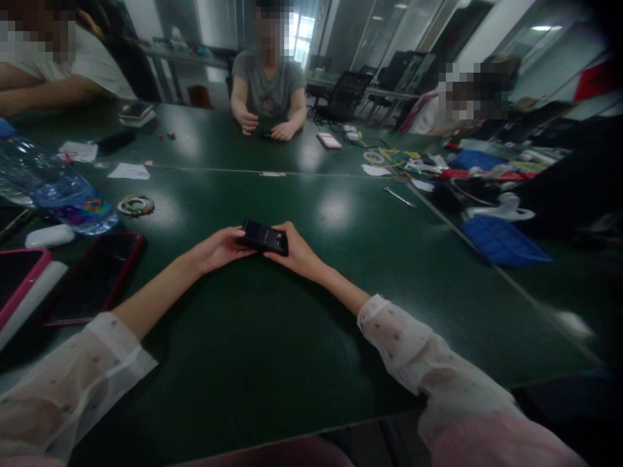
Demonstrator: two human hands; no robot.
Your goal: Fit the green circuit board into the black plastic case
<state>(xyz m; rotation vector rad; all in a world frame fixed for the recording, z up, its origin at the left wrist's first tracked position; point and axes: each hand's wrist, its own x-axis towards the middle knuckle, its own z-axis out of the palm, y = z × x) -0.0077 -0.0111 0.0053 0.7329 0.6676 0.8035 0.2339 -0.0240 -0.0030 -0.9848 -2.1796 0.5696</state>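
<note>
A small black phone-like device (264, 237) with a lit dark screen is held between my two hands, just above the green table (243, 363). My left hand (221, 250) grips its left end, thumb on the upper edge and fingers beneath. Around the right end, my right hand (292, 250) is closed, thumb along the near edge. What the screen reads is too small to tell. To the left of my left forearm lies a dark phone with a red edge (100, 275).
Left: a water bottle (73, 194), a white case (49, 237), a pink-edged device (22, 282), a bracelet coil (136, 205). Right: a wrench (400, 197), a blue tray (501, 240), tangled cables (394, 159). A person (267, 81) sits opposite; others sit at far left and right.
</note>
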